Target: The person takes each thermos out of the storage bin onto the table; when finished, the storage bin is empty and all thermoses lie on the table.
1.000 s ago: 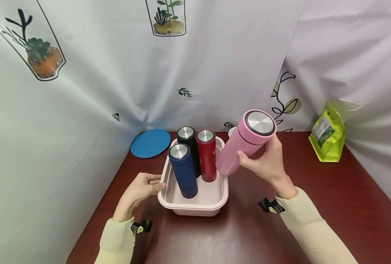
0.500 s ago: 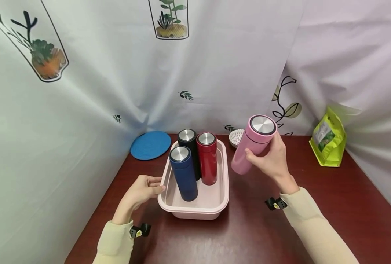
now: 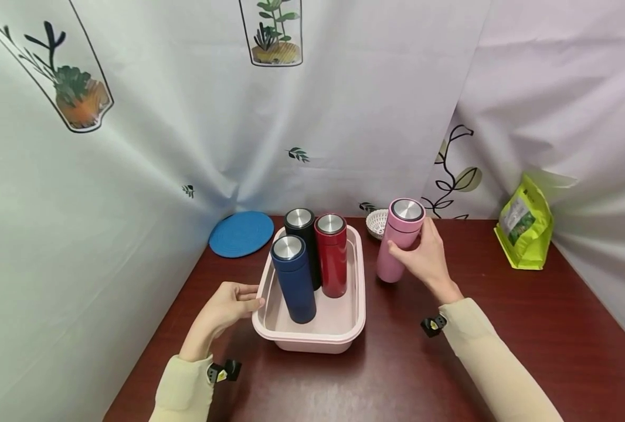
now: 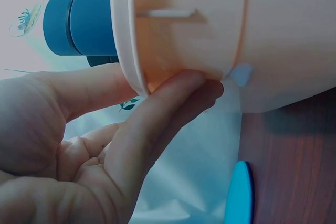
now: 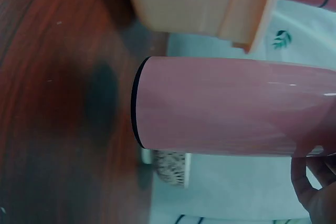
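Observation:
My right hand (image 3: 427, 258) grips a pink thermos bottle (image 3: 391, 258) around its upper body, to the right of a pale pink plastic tub (image 3: 318, 338). The bottle stands nearly upright, its dark base close over the table in the right wrist view. At the tub's left side my left hand (image 3: 229, 302) pinches the rim, thumb over the edge and fingers against the outer wall (image 4: 194, 45). Inside the tub stand a blue thermos bottle (image 3: 295, 287), a black one (image 3: 312, 252) and a red one (image 3: 335, 264), all with silver lid tops.
A round blue mat (image 3: 241, 234) lies at the back left of the dark red wooden table (image 3: 323, 392). Behind the pink bottle sits a small white woven basket (image 3: 376, 223). A lime-green pouch (image 3: 526, 228) stands at the back right. White patterned curtains (image 3: 365, 117) enclose the table.
My right hand has carried the pink bottle right, away from the tub's rim, then lowered it and brought it closer to upright. The left hand stays on the tub's rim.

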Demonstrator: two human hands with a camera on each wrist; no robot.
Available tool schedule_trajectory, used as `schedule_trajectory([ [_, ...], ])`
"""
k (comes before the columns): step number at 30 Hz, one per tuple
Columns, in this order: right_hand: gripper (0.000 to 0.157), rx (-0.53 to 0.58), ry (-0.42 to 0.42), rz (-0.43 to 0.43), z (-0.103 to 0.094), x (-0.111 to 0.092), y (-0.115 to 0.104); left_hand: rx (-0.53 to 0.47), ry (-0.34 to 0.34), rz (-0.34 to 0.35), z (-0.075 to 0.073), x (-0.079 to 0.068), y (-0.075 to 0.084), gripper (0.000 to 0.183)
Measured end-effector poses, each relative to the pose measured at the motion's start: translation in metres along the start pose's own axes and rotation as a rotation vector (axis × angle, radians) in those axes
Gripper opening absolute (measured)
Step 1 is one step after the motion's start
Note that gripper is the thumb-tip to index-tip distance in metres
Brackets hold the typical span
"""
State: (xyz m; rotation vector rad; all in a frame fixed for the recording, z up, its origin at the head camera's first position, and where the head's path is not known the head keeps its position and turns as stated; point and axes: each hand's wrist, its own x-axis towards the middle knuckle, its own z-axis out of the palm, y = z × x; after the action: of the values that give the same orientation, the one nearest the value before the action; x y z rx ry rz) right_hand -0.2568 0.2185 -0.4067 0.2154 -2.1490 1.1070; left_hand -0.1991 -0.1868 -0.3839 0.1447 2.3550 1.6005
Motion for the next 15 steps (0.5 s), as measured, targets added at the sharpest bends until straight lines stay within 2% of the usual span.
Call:
schedule_trajectory([
  [8,0.072,-0.041,-0.037,0.057,0.013,-0.001,0.017,-0.002,0.009,-0.008,0.001,0.001,0.001,0.045],
  [15,0.066,-0.070,-0.047,0.103,0.018,-0.002,0.021,0.000,-0.001,-0.001,0.002,-0.001,0.000,0.048],
])
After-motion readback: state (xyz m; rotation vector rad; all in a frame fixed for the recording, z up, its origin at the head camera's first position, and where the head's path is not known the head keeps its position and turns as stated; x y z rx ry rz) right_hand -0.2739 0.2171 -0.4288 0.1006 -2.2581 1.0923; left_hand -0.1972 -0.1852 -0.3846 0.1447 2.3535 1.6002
